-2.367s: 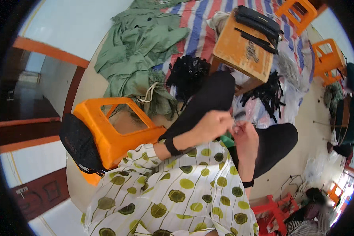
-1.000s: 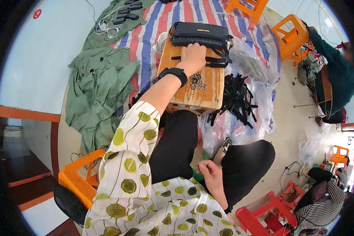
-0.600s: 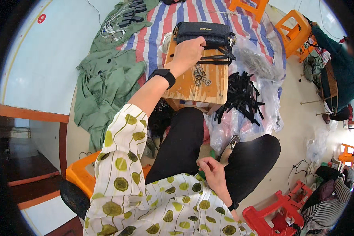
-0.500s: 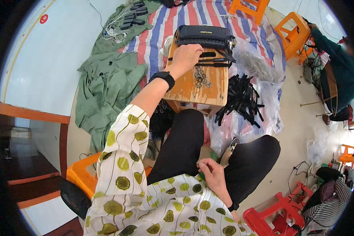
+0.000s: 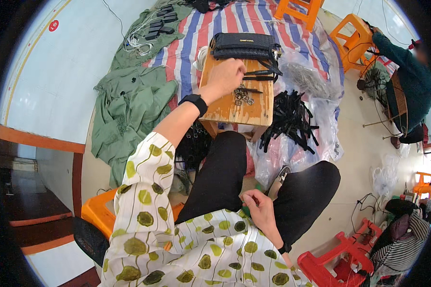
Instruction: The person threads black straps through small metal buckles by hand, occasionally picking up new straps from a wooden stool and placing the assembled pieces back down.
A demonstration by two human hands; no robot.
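Your left arm stretches far and to the right from its patterned sleeve [image 5: 146, 191], the forearm slanting across the near left corner of the wooden tabletop [image 5: 218, 112]. A black wristband [image 5: 195, 102] circles the wrist, and your left hand [image 5: 223, 77] sits over the tabletop's left half, back of the hand up, knuckles bent and fingers turned to the right. Those fingers are curled close together; what lies under them is hidden, so you cannot tell whether they pinch anything.

Just right of that hand, on the near side, a short black strip [image 5: 253, 90] runs out to the right, beside the small metal buckles [image 5: 244, 98] heaped on the tabletop. You cannot tell whether the strip's left end is in your grip. Farther off, the black handbag [image 5: 244, 46] lies along the far edge, its strap [image 5: 263, 78] trailing to the right of your fingertips.

Your right hand [image 5: 262, 210] is much nearer, low over your lap between the black-clad knees, its forearm coming up from the near right. Its fingers curl inward with the thumb drawn close; you cannot tell whether anything is between them. Right of the tabletop lies a pile of black strips [image 5: 292, 119] on clear plastic [image 5: 328, 141].
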